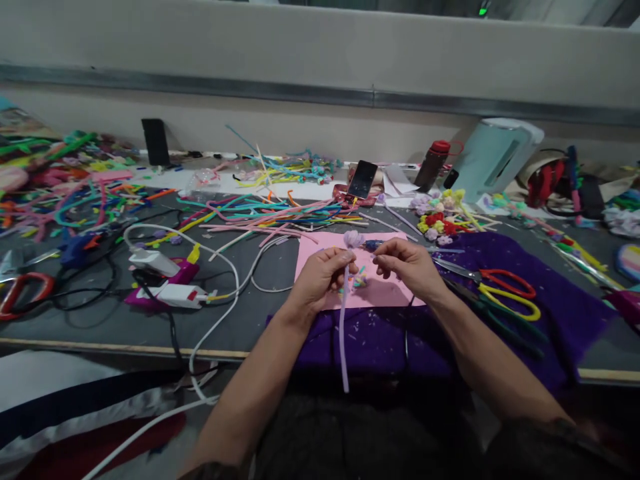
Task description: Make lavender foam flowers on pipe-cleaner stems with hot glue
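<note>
Pinching lilac stem (344, 313) below its coiled bud (353, 238) with left hand (320, 277); right hand (407, 265) fingertips closed at bud level, content unclear. Stem axis vertical, hanging over pink sheet (320, 250) toward lap; left nearer. Scissors (500, 287) right.

Both forearms are bare to the elbows, no rings or watch showing, with dark clothing below.

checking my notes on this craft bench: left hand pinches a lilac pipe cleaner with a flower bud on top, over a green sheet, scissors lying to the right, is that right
Nearly. The sheet under the hands is pink, not green, as the head view shows. The rest holds: the left hand pinches the lilac pipe cleaner with a bud on top, and the scissors lie to the right on purple cloth.
</note>
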Demonstrator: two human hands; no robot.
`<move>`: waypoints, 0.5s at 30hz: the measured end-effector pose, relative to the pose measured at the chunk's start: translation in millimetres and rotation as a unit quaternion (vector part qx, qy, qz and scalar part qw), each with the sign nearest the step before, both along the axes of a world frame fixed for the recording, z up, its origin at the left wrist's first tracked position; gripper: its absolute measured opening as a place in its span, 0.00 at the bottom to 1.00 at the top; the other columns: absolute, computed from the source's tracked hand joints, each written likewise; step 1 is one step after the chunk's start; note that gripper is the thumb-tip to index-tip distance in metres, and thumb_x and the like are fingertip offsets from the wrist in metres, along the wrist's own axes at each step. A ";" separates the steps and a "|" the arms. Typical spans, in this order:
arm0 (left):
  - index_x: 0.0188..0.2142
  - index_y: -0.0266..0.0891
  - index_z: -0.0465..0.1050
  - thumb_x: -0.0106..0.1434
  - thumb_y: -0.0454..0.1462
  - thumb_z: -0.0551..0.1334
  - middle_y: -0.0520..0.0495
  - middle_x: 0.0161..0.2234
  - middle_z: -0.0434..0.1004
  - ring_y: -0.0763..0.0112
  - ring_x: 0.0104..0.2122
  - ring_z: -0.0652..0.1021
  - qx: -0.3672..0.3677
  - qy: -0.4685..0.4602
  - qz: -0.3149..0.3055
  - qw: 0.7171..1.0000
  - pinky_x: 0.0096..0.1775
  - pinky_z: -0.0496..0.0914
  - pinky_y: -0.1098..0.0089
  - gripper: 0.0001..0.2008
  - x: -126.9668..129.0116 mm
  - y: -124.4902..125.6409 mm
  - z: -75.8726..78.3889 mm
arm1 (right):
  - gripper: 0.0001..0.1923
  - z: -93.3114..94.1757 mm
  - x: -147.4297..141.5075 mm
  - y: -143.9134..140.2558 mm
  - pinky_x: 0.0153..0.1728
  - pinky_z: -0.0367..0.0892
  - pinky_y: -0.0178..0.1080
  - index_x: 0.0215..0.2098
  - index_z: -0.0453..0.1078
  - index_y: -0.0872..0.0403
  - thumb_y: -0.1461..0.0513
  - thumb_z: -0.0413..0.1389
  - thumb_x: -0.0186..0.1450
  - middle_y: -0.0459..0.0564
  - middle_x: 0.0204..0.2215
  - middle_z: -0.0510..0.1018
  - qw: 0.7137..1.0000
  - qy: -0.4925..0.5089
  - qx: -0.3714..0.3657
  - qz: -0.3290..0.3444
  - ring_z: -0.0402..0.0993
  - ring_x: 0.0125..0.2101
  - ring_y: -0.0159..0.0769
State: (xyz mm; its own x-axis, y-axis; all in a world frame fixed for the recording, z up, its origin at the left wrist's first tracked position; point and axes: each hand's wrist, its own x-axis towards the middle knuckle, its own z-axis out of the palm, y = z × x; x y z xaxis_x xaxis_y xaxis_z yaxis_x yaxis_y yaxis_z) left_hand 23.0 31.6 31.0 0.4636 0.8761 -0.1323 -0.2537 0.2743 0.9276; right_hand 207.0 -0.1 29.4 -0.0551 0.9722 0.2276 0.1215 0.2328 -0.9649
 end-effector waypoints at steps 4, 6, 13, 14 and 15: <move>0.29 0.34 0.71 0.51 0.41 0.64 0.52 0.20 0.71 0.86 0.11 0.62 -0.017 -0.010 -0.056 0.998 0.12 0.50 0.81 0.12 13.8 11.5 -1.7 | 0.07 1.7 2.5 0.5 0.17 0.59 0.28 0.31 0.68 0.56 0.59 0.57 0.57 0.41 0.20 0.68 0.999 -0.017 0.024 -0.020 0.63 0.18 0.24; 0.30 0.34 0.71 0.51 0.42 0.64 0.53 0.19 0.70 0.86 0.11 0.62 -0.032 -0.010 -0.067 0.997 0.12 0.49 0.82 0.12 17.0 12.2 -6.0 | 0.08 0.3 2.7 1.3 0.18 0.59 0.28 0.31 0.68 0.56 0.59 0.56 0.57 0.42 0.21 0.68 0.999 -0.024 0.030 -0.024 0.63 0.19 0.24; 0.31 0.33 0.70 0.51 0.41 0.65 0.52 0.19 0.71 0.87 0.11 0.60 -0.065 -0.030 -0.058 0.996 0.12 0.49 0.82 0.13 14.4 7.3 -16.7 | 0.07 -5.5 -0.9 2.3 0.22 0.60 0.30 0.33 0.68 0.56 0.60 0.55 0.59 0.44 0.25 0.69 0.995 -0.056 0.081 -0.009 0.63 0.22 0.25; 0.30 0.33 0.70 0.51 0.41 0.65 0.52 0.19 0.71 0.86 0.11 0.60 -0.061 -0.027 -0.057 0.996 0.12 0.49 0.81 0.12 13.5 6.8 -16.4 | 0.06 -5.8 -1.5 1.9 0.23 0.60 0.30 0.33 0.68 0.56 0.61 0.54 0.59 0.44 0.25 0.69 0.994 -0.067 0.089 -0.011 0.63 0.22 0.25; 0.29 0.33 0.70 0.52 0.42 0.64 0.52 0.19 0.70 0.86 0.10 0.60 -0.057 -0.022 -0.059 0.996 0.12 0.49 0.81 0.12 12.8 6.5 -16.0 | 0.05 -6.0 -2.1 1.5 0.24 0.60 0.30 0.32 0.68 0.56 0.62 0.54 0.60 0.44 0.26 0.69 0.992 -0.081 0.096 -0.013 0.63 0.23 0.25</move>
